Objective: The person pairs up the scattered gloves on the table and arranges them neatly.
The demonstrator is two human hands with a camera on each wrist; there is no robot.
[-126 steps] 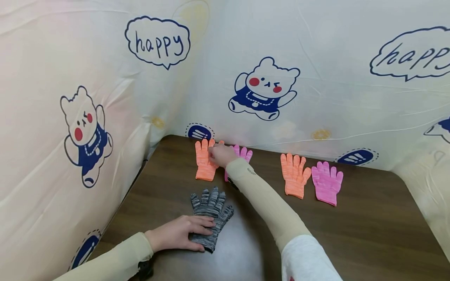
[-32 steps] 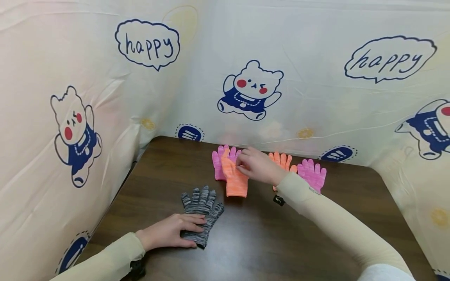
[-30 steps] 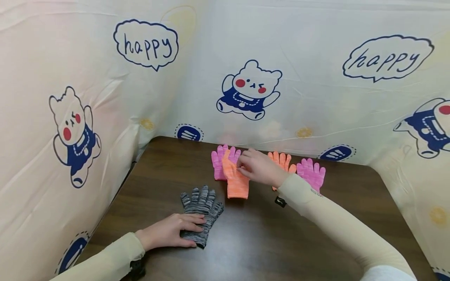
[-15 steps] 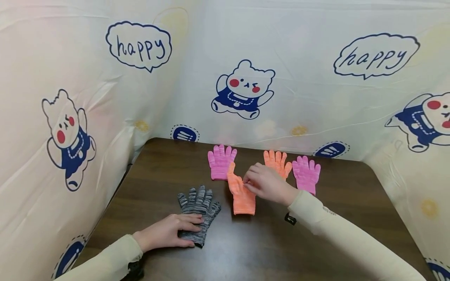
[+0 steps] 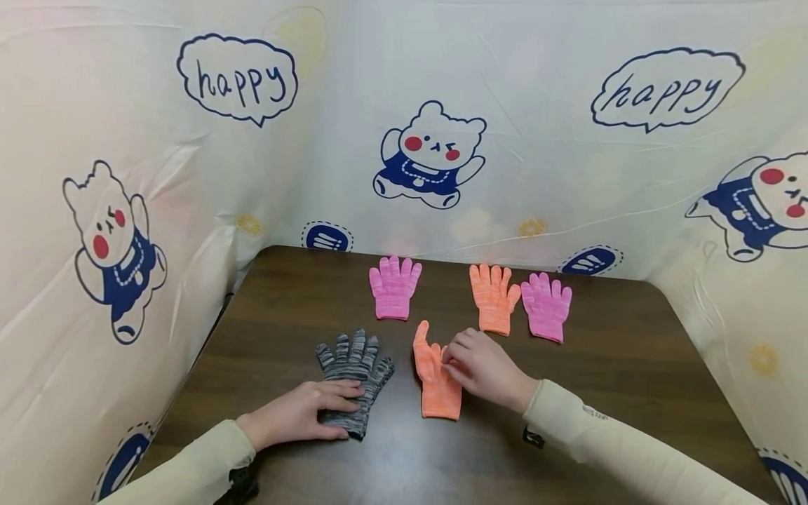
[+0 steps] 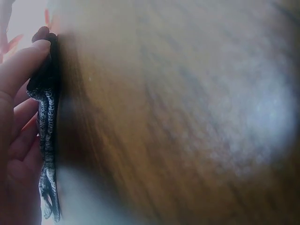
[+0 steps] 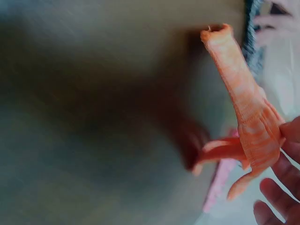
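Head view: right fingers [image 5: 459, 356] pinch orange glove [image 5: 440, 398] near grey glove [image 5: 351, 369]

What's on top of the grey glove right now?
The left hand rests on the grey glove, across its lower half; the part directly under that hand is covered and can't be seen.

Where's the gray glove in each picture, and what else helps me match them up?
Head: gray glove below the middle, left of centre, under the left hand.
Left wrist: gray glove near the left edge, seen side-on.
Right wrist: gray glove blurry, top right, cut off.
Shared landmark: the left hand, at the glove each time.
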